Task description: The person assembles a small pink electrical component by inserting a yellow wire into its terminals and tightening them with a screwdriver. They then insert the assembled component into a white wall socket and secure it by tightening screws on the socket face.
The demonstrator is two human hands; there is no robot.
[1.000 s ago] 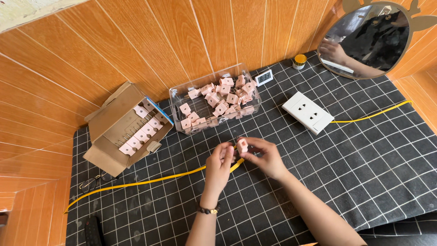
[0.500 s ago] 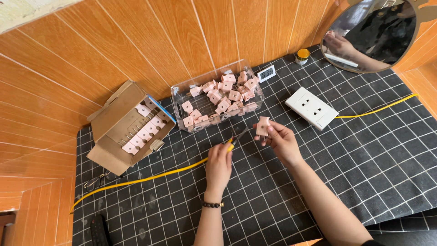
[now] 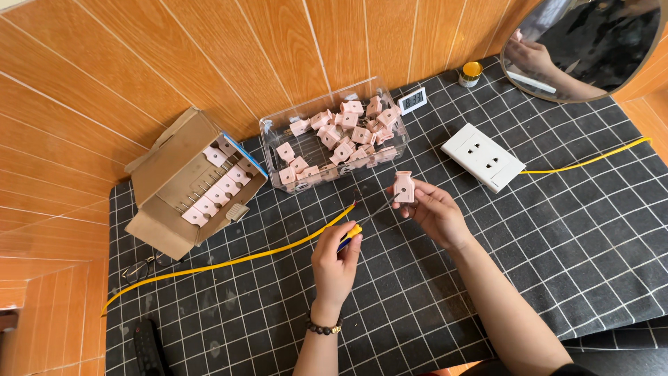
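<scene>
— What is the small pink plastic plug (image 3: 403, 186) like?

— It is a flat-sided housing, held upright off the mat, pinched at its lower edge, at about 1 o'clock from the screwdriver.

— And the screwdriver with the yellow and blue handle (image 3: 350, 235)?

— Its handle is gripped, and the thin metal shaft points toward 1 o'clock, with the tip close under the plug.

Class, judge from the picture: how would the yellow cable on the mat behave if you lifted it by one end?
The yellow cable lies in loose curves across the mat, so it would probably droop rather than stay stiff. It looks thin, so likely light. Pulled, it would probably slide and drag.
</scene>
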